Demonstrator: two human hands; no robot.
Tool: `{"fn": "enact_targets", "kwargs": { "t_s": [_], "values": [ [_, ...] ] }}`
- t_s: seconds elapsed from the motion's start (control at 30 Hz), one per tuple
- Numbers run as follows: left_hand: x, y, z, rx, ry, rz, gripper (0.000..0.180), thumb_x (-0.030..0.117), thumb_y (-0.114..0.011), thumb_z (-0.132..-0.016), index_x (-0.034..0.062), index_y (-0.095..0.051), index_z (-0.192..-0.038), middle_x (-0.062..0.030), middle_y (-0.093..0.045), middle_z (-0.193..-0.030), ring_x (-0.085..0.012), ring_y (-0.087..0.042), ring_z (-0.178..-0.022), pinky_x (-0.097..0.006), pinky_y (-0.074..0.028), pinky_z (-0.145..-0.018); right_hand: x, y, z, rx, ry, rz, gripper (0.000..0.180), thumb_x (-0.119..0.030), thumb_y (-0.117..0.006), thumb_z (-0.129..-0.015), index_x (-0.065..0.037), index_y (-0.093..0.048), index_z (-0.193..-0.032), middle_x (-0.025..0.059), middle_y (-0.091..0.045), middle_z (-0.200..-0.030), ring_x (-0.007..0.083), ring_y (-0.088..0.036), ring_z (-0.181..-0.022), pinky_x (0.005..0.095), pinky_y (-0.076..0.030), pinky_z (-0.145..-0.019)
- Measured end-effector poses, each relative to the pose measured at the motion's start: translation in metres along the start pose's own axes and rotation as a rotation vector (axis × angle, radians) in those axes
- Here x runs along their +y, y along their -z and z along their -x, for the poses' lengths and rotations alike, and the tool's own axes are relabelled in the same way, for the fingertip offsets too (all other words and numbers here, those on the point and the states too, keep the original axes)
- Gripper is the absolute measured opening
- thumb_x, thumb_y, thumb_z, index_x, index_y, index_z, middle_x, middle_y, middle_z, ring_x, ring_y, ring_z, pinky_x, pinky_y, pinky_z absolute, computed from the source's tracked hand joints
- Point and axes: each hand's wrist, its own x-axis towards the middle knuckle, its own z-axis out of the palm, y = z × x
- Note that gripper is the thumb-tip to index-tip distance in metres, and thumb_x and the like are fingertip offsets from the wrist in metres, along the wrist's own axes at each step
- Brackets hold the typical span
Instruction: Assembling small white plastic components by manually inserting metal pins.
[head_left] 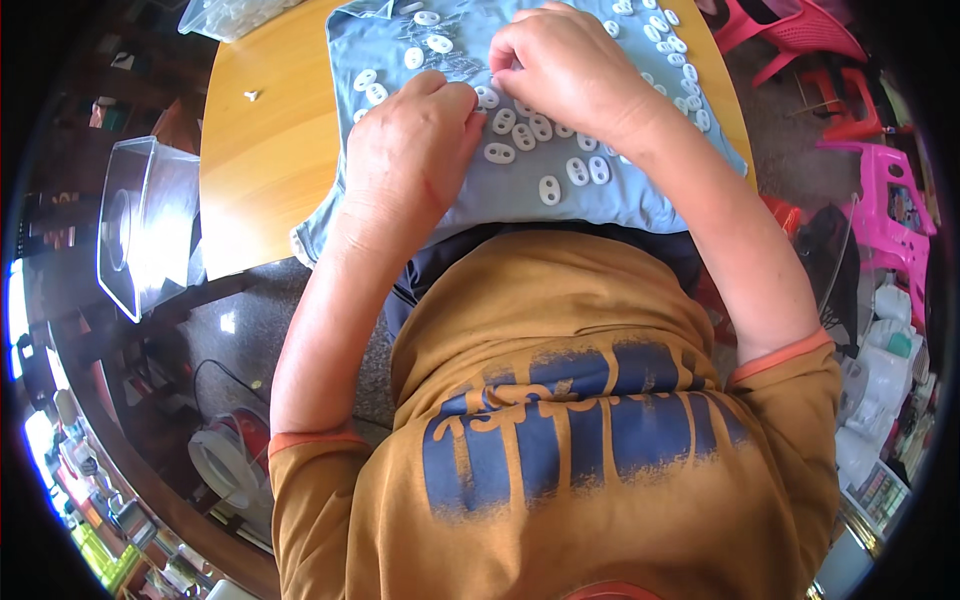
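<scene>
Many small white oval plastic pieces point(499, 153), each with two dark holes, lie scattered over a light-blue cloth point(470, 210). My left hand point(415, 135) is closed, its fingers curled down to the cloth beside one white oval piece point(486, 97). Just right of it and farther off, my right hand point(565, 65) has thumb and forefinger pinched together. Whatever either hand holds is hidden by the fingers or too small to name. Between and beyond the hands is a loose heap of thin, shiny, clear or metallic bits point(455, 65).
Under the cloth stands a yellow wooden table point(265, 150), with a tiny white part point(251, 96) on its left side. A clear tub of white pieces point(235, 15) sits at the far left edge. Beside the table are a clear plastic box point(150, 225) and pink plastic stools point(880, 190).
</scene>
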Motion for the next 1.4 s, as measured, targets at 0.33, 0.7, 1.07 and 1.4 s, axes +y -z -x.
{"fn": "enact_targets", "kwargs": {
  "t_s": [0.33,0.7,1.07,1.4],
  "values": [
    [-0.007,-0.003,0.000,0.219,-0.006,0.061,0.011,0.018,-0.057,-0.077,0.0079,-0.056,-0.072,-0.0082,-0.055,-0.074,-0.0285,-0.056,-0.066,-0.038,-0.046,-0.058,-0.001,0.007,-0.014,-0.206,0.098,0.017,0.011,-0.006,-0.056,-0.067,0.001,-0.064,-0.069,0.0200,-0.060,-0.069,0.0332,-0.060,-0.072,0.0375,-0.048,-0.067],
    [0.013,0.024,0.031,0.196,0.428,1.451,0.012,0.012,-0.051,-0.086,0.0011,-0.056,-0.085,-0.0047,-0.057,-0.072,-0.0048,-0.040,-0.052,-0.017,-0.032,-0.049,-0.017,0.009,0.034,-0.004,-0.268,-0.802,0.009,-0.008,-0.061,-0.075,0.000,-0.059,-0.078,0.0035,-0.060,-0.070,0.0092,-0.057,-0.065,0.0231,-0.047,-0.060],
    [0.054,0.043,0.066,-0.021,0.448,1.831,0.016,0.003,-0.053,-0.084,-0.0020,-0.055,-0.100,-0.0068,-0.060,-0.078,-0.0056,-0.047,-0.050,-0.016,-0.037,-0.045,-0.059,0.038,0.092,0.110,-0.213,-1.201,0.023,0.009,-0.058,-0.076,0.003,-0.051,-0.097,0.0083,-0.059,-0.087,0.0123,-0.057,-0.083,0.0239,-0.044,-0.078],
    [0.053,0.040,0.072,-0.033,0.371,1.757,0.020,0.001,-0.053,-0.084,-0.0009,-0.057,-0.104,-0.0048,-0.060,-0.081,-0.0067,-0.052,-0.061,-0.018,-0.043,-0.056,-0.064,0.039,0.097,0.084,-0.230,-1.193,0.023,0.009,-0.058,-0.076,0.002,-0.052,-0.097,0.0081,-0.059,-0.086,0.0132,-0.057,-0.083,0.0253,-0.045,-0.079]
  ]
}}
